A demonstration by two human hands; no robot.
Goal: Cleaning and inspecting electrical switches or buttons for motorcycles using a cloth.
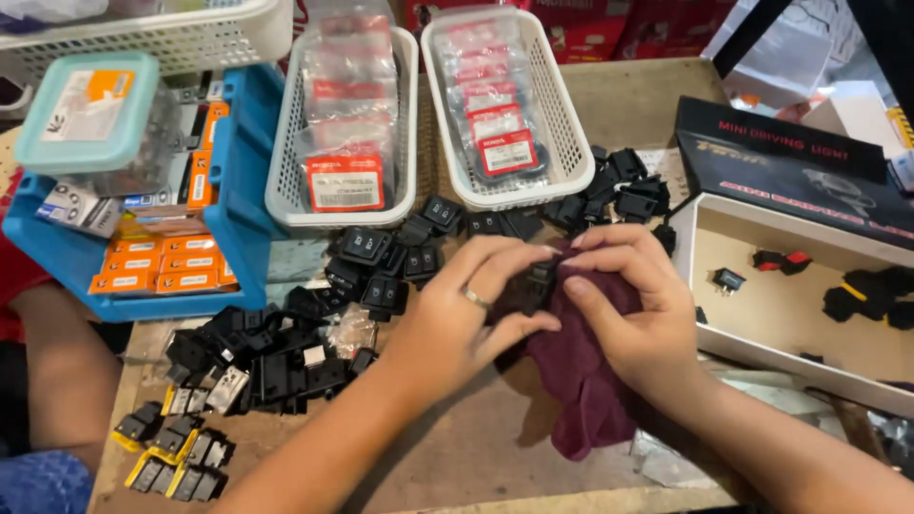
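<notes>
Our left hand (447,319) and right hand (633,319) pinch a black switch (540,281) in maroon cloth (581,381); loose switches (381,262) and white baskets (405,205) lie behind it on the wooden bench (476,447).

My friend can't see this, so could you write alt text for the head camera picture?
Two hands, the left hand and the right hand, rub a small black switch with a dark red cloth. Heaps of black switches cover the wooden table, behind them two white baskets of bagged parts.

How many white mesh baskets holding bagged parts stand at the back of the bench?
2. One white basket stands left of centre, beside the blue bin; the other white basket is right beside it. A third white basket at top left is cropped; contents unclear.
</notes>
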